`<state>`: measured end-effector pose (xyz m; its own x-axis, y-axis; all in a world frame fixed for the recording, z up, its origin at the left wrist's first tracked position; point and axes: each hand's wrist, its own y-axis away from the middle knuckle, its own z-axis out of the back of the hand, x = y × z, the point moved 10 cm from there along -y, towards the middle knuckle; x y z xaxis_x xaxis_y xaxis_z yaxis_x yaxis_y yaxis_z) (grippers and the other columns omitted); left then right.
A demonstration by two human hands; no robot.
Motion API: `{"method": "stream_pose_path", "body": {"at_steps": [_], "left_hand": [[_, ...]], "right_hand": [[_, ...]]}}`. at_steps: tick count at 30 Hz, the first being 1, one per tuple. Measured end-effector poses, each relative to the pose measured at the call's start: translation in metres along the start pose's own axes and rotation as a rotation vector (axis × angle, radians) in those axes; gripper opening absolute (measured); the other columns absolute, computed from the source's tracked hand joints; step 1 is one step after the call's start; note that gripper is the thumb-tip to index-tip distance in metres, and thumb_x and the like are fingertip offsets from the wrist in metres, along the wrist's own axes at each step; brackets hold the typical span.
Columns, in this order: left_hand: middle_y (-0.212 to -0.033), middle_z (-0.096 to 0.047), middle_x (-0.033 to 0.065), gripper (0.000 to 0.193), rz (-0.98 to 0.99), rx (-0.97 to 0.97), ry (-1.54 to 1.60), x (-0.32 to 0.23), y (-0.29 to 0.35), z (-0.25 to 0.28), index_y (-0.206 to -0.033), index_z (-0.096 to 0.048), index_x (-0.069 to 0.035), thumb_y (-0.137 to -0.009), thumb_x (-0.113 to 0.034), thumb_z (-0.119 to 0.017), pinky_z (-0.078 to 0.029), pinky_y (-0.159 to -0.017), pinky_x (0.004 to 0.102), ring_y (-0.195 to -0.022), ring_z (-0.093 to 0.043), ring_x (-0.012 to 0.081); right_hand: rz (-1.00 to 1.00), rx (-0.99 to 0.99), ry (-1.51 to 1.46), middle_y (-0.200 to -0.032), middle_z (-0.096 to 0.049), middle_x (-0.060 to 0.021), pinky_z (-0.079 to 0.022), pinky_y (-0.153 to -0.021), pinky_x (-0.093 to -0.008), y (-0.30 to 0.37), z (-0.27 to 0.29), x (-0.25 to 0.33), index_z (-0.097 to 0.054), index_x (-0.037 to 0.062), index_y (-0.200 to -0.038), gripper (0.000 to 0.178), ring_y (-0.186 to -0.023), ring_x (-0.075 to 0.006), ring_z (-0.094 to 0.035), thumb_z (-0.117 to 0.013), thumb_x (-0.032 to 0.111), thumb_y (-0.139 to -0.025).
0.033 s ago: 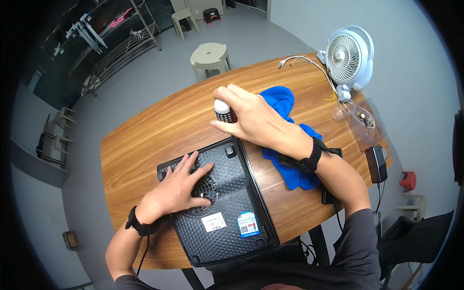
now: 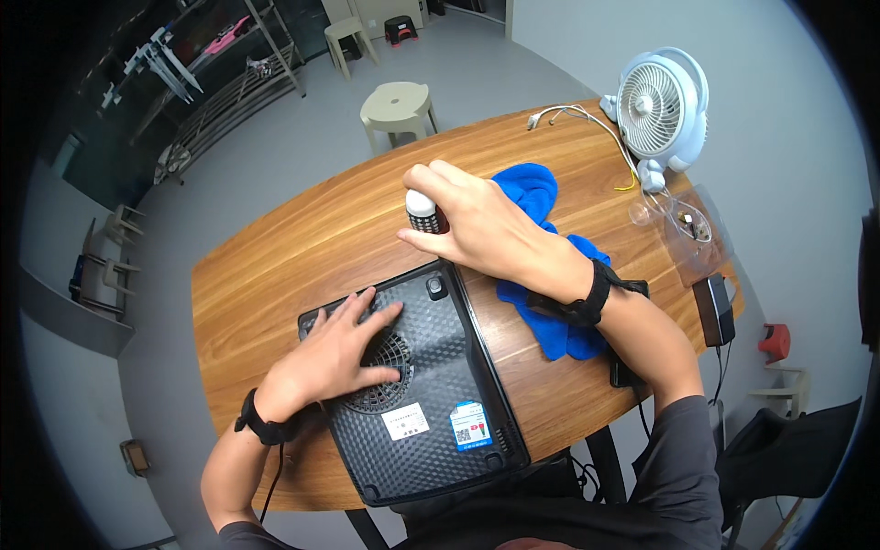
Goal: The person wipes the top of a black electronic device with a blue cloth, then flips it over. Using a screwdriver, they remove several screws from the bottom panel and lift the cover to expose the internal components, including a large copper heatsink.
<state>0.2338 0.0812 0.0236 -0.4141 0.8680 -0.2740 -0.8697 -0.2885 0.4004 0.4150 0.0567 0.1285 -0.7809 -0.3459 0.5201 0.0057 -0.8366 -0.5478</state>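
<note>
A black laptop cooling pad (image 2: pixel 426 348) lies on the wooden table in front of me, its textured side up. My left hand (image 2: pixel 344 353) rests on it with fingers spread, partly over the round fan grille (image 2: pixel 392 390). Beyond the pad's far right corner, my right hand (image 2: pixel 467 215) is wrapped round a small bottle (image 2: pixel 423 209) with a white top and a black-and-white checked band. My fingers hide most of the bottle. Blue cloth (image 2: pixel 530 188) lies crumpled under and beside my right wrist.
A white fan (image 2: pixel 653 105) with loose cables stands at the table's far right corner. Near the right edge are a clear plastic tray (image 2: pixel 701 243) and a black box-shaped device (image 2: pixel 713 312). A beige stool (image 2: pixel 397 103) stands beyond the table (image 2: pixel 266 257).
My left hand has shifted very slightly to the left on the cooling pad. My right hand and the bottle are where they were.
</note>
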Motion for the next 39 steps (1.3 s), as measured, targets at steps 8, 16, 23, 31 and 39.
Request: {"method": "stream_pose_path", "body": {"at_steps": [8, 16, 23, 31, 39], "left_hand": [[-0.105, -0.074, 0.0162, 0.039, -0.084, -0.423, 0.514, -0.029, -0.043, 0.104, -0.122, -0.063, 0.005, -0.089, -0.013, -0.074, -0.056, -0.094, 0.0373, -0.100, -0.072, 0.0261], [-0.091, -0.074, 0.0114, 0.026, -0.029, -0.486, 0.535, -0.012, -0.067, 0.110, -0.106, -0.066, 0.002, -0.086, -0.012, -0.077, -0.055, -0.078, 0.0337, -0.085, -0.071, 0.0176], [-0.089, -0.074, 0.0192, 0.032, -0.013, -0.607, 0.458, -0.011, -0.071, 0.107, -0.100, -0.068, 0.003, -0.080, -0.017, -0.081, -0.056, -0.073, 0.0382, -0.084, -0.075, 0.0281], [-0.089, -0.075, 0.0195, 0.041, -0.008, -0.624, 0.457, -0.018, -0.070, 0.110, -0.102, -0.067, 0.003, -0.077, -0.024, -0.086, -0.056, -0.074, 0.0417, -0.084, -0.074, 0.0334], [-0.089, -0.074, 0.0105, 0.035, -0.058, -0.470, 0.688, -0.002, -0.092, 0.089, -0.098, -0.066, 0.004, -0.079, -0.020, -0.084, -0.055, -0.075, 0.0347, -0.083, -0.070, 0.0166]], "right_hand": [[0.029, 0.054, 0.146, -0.083, -0.067, -0.0186, -0.057, -0.063, -0.0482, -0.008, -0.001, 0.010, -0.056, 0.0038, -0.102, 0.039, -0.076, -0.0417, -0.070, -0.072, 0.038, -0.091], [-0.003, 0.114, 0.205, -0.079, -0.069, -0.0184, -0.055, -0.061, -0.0481, -0.014, -0.009, 0.014, -0.056, 0.0038, -0.097, 0.034, -0.073, -0.0396, -0.070, -0.065, 0.037, -0.096], [-0.041, 0.219, 0.162, -0.093, -0.069, -0.0172, -0.055, -0.067, -0.0506, -0.014, -0.015, 0.009, -0.054, 0.0052, -0.102, 0.031, -0.084, -0.0388, -0.069, -0.063, 0.033, -0.094], [0.041, 0.086, 0.244, -0.093, -0.067, -0.0168, -0.055, -0.072, -0.0493, -0.015, -0.002, 0.018, -0.056, 0.0027, -0.102, 0.033, -0.088, -0.0398, -0.069, -0.073, 0.027, -0.088], [-0.070, 0.198, -0.056, -0.096, -0.067, -0.0228, -0.056, -0.077, -0.0487, -0.005, -0.004, 0.002, -0.057, -0.0015, -0.100, 0.030, -0.092, -0.0425, -0.068, -0.074, 0.019, -0.086]]}}
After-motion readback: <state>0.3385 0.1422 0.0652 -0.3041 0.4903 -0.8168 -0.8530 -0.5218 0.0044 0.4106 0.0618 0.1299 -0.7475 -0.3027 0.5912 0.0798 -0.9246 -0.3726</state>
